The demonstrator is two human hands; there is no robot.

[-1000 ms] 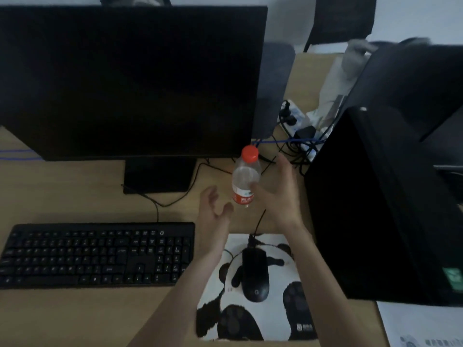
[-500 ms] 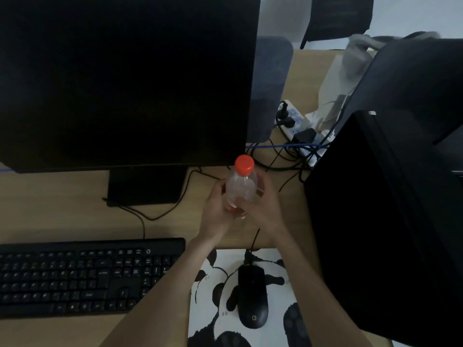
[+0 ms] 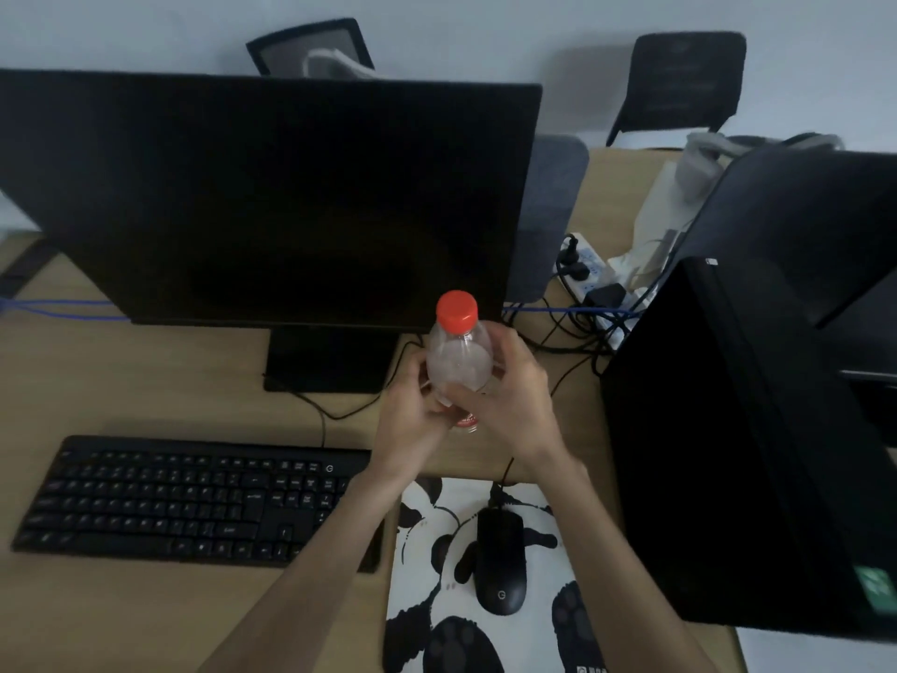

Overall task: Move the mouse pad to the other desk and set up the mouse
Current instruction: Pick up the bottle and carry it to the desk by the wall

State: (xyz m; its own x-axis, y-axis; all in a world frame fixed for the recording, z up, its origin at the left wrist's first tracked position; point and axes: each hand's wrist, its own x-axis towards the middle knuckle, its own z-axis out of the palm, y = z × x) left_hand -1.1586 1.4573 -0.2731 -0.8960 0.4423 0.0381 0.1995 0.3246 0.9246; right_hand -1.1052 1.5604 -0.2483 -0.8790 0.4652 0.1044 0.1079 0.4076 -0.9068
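Note:
A white mouse pad with black panda prints lies flat at the desk's front, between my forearms. A black wired mouse rests on its middle, its cable running away toward the back. Above and behind the pad, a clear plastic bottle with a red cap is held upright off the desk. My left hand wraps its lower left side and my right hand covers its right side and label.
A black keyboard lies left of the pad. A large dark monitor stands behind it. A black computer tower stands close on the right. A power strip and tangled cables sit behind; two chairs stand beyond the desk.
Both hands went from open beside the standing bottle to closed around it. The bottle now sits higher, lifted off the desk. The view has tilted up.

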